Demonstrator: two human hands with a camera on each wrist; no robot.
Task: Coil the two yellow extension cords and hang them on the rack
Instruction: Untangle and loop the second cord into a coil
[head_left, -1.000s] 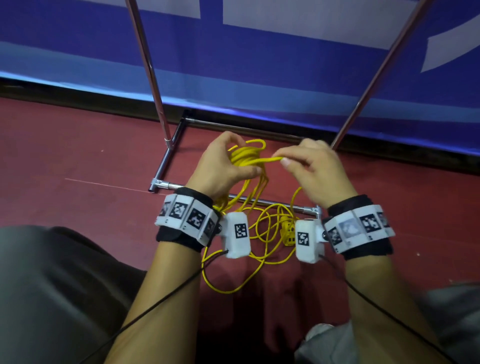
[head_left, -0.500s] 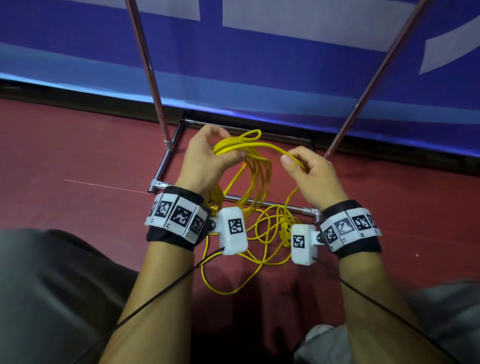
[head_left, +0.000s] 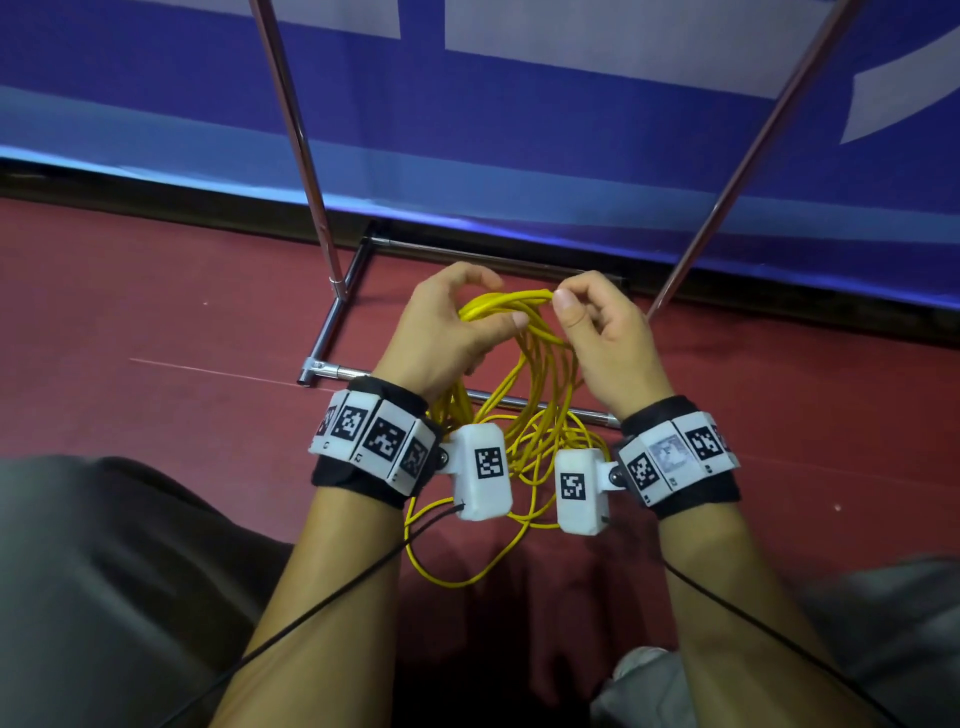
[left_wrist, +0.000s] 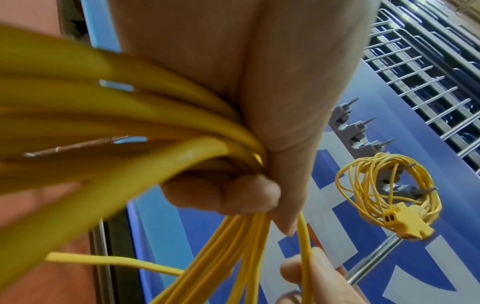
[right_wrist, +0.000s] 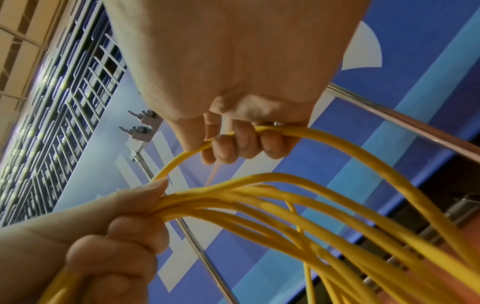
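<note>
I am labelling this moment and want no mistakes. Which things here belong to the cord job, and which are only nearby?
Belong to the job:
- yellow cord being coiled, gripped by the left hand
- right hand, holding one strand
- loose cord on the floor
- coiled cord already hung on a hook
- rack

Only nearby:
- blue banner
- red floor

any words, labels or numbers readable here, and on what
No readable words or numbers in any view.
Wristbands: square black-and-white marker patterns, no letters.
Wrist camera housings: one marker pattern each, no text.
Blue banner: large white shapes, cropped, not readable as letters.
Hung yellow cord's plug: no legible marking.
</note>
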